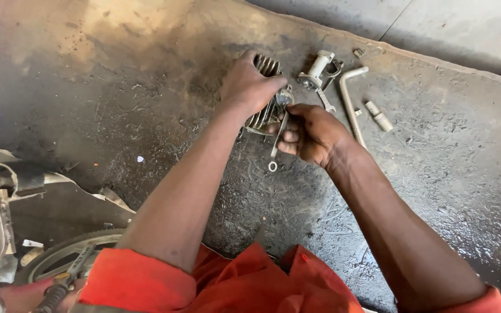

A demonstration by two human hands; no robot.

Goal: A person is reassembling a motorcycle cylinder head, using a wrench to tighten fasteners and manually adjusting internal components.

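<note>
A finned engine part (265, 107), near the far edge of the oily floor slab (117, 116), is pressed down by the left hand (249, 84) while a spanner (278, 142) is gripped in the right hand (311, 133); slippage on the greasy metal could be caused by a poorly seated spanner.
</note>
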